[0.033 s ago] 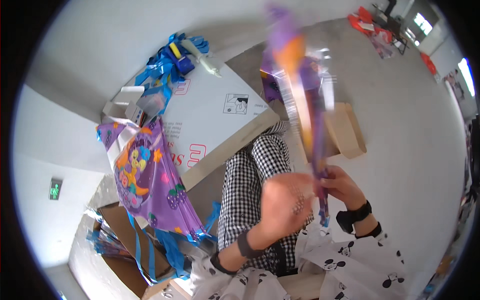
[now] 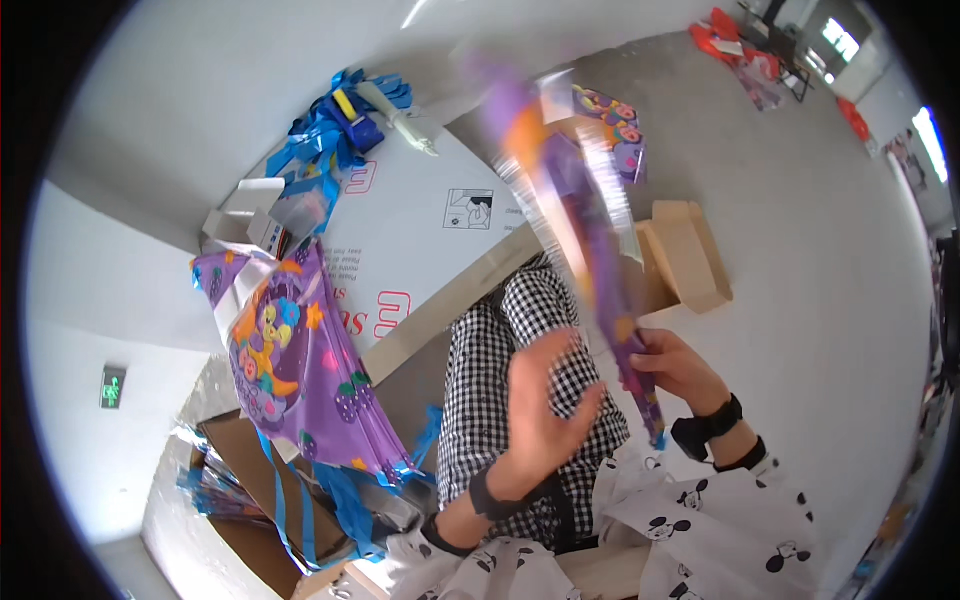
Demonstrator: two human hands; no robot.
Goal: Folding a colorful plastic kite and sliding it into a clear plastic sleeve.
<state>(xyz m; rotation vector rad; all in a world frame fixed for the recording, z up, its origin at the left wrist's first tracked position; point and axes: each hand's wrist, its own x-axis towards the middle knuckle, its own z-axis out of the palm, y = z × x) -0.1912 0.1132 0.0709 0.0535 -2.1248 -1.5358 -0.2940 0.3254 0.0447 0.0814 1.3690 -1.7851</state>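
The person is holding a rolled purple-and-orange kite point(image 2: 590, 250) by its lower end in the right hand point(image 2: 672, 368), whose fingers are closing around it just above the tip. The kite is slanting up and to the left from that hand and is blurring with motion, so its printed pattern is not readable. The left hand point(image 2: 540, 405) is hovering just beside it, fingers spread and released, gripping nothing; whether it is brushing the kite is unclear.

Judging by how things lie, the work seems to be partway: one kite is in hand and rolled slim, while a hanging bundle of flat purple kites point(image 2: 300, 370) with cartoon prints and blue tails is waiting at the left, so more of the same kind appear to be left. No finished pile is showing clearly.

By count: one kite in the grip, one hanging bundle whose separate sheets cannot be counted, one large white cardboard carton point(image 2: 420, 240) bearing red print, one cluster of blue ribbon and small tools point(image 2: 345, 120) on top of it, one small open brown box point(image 2: 685, 255) on the grey floor point(image 2: 800, 200), and a few red items point(image 2: 735, 45) far off near the upper edge. A checked garment point(image 2: 500, 360) is lying below the hands.
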